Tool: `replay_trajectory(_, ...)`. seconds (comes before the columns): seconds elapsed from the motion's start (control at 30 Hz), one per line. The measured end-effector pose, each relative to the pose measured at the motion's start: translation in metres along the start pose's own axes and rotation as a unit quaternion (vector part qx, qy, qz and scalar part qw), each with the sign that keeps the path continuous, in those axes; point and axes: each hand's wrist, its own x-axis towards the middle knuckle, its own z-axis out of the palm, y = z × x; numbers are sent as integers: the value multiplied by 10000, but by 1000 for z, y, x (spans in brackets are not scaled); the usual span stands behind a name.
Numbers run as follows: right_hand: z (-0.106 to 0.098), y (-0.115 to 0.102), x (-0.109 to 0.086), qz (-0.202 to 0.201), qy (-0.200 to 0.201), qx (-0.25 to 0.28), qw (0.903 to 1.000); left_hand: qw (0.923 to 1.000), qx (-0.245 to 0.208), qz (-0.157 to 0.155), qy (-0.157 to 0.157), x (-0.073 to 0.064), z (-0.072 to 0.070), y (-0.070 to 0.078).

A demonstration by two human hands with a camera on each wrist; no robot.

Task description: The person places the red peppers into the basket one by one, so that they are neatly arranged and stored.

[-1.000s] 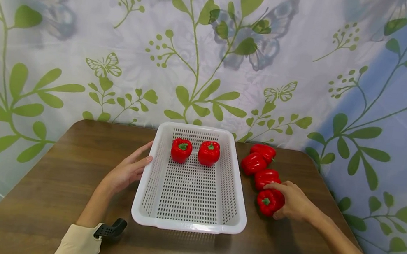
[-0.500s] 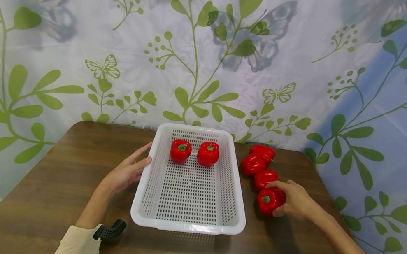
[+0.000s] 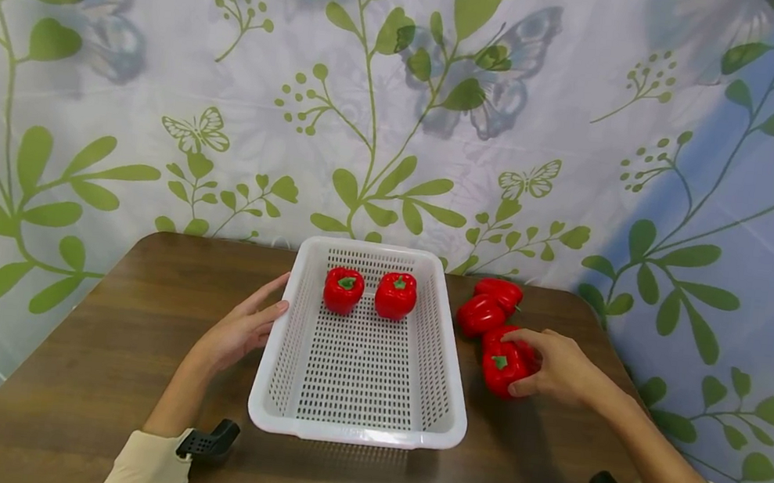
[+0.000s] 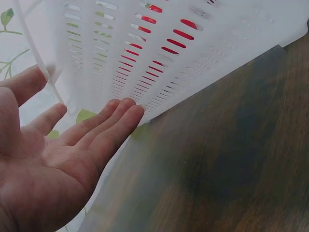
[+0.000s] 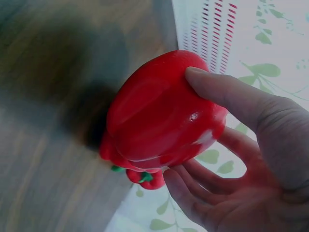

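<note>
My right hand [image 3: 558, 368] grips a red bell pepper [image 3: 502, 373] with a green stem, right of the basket. In the right wrist view the thumb lies on one side of this bell pepper [image 5: 159, 108] and fingers on the other. A white perforated plastic basket [image 3: 356, 433] stands mid-table with two red bell peppers, one on the left [image 3: 342, 293] and one on the right [image 3: 395, 299], at its far end. Against the basket's left rim rests my left hand [image 3: 243, 329], fingers nearly straight. Its fingertips lie along the slotted wall [image 4: 193, 58] in the left wrist view.
Further red bell peppers lie right of the basket: one at the back [image 3: 499, 293], one before it [image 3: 481, 315], and one [image 3: 496, 335] partly hidden behind the held one. A patterned cloth [image 3: 400, 117] hangs behind the brown wooden table [image 3: 97, 368].
My right hand has lifted the bell pepper slightly and moved it a little left and back, overlapping the one behind. My left hand and the basket stay where they were.
</note>
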Motion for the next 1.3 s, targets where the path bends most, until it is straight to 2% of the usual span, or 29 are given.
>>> replay_trajectory(0.7,-27,-35,25,12,657,-14,9978,9998,-110,72,-116,1,-2,-3)
replay_trajectory(0.97,-27,-54,37,183,1080,413,9931,9999,-82,57,-67,0,0,-2)
replay_trajectory(1.3,-15,-81,54,237,1566,1277,9791,10000,-43,61,-50,1,0,-1)
